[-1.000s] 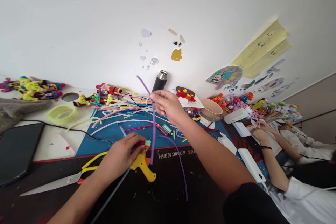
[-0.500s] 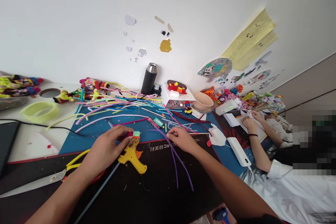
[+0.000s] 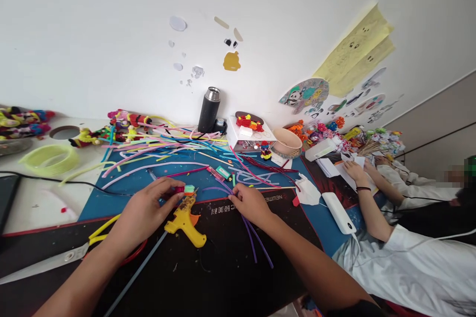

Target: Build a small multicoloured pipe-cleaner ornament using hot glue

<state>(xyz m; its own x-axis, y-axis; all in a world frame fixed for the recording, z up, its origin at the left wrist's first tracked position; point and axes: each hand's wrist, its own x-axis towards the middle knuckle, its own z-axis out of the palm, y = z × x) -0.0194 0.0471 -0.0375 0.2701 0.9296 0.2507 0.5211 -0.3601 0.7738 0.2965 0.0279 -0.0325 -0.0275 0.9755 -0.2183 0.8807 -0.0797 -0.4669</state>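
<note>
My left hand [image 3: 147,210] is closed in a pinch around a small piece with magenta and turquoise parts [image 3: 181,189]. Just below its fingertips lies a yellow glue gun [image 3: 189,228], with a long grey-blue glue stick [image 3: 136,275] running out of its back. With thumb and fingers pressed together, my right hand [image 3: 253,205] grips purple pipe cleaners [image 3: 262,245]. Their ends show on both sides of the hand, and two tails lie spread on the black mat. A small green-and-white box [image 3: 223,173] sits just beyond the right fingertips.
Large scissors [image 3: 69,256] with yellow handles lie at the left. Behind are loose coloured pipe cleaners [image 3: 148,153], a black thermos [image 3: 209,111], a bowl [image 3: 287,142] and a yellow tape roll [image 3: 52,159]. A white power bank [image 3: 338,213] lies at right, near a co-worker's hands [image 3: 355,173].
My right hand has come down from its raised position with one purple pipe cleaner and now holds it together with the one on the mat. The left hand keeps its pinch; the view shifted.
</note>
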